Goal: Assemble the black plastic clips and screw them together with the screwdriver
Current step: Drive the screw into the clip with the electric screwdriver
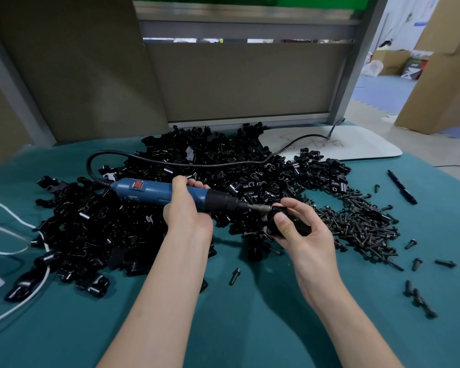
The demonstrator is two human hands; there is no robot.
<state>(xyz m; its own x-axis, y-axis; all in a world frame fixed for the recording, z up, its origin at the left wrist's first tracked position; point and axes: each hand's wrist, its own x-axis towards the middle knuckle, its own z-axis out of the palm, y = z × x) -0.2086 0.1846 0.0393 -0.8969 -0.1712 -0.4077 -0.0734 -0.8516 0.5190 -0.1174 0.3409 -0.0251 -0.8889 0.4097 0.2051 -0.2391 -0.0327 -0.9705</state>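
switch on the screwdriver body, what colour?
Red, set in the blue screwdriver body, near the cord end. Head view, the only one.

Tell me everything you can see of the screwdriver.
The screwdriver is a powered one, with a blue, plastic-looking body, a red switch near its rear, a black collar in front and a metal bit at the tip. It lies nearly level above the pile of clips, tip pointing right. The left hand grips its middle; the bit meets the clip held in the right hand. A black cord leaves its rear and loops back over the pile.
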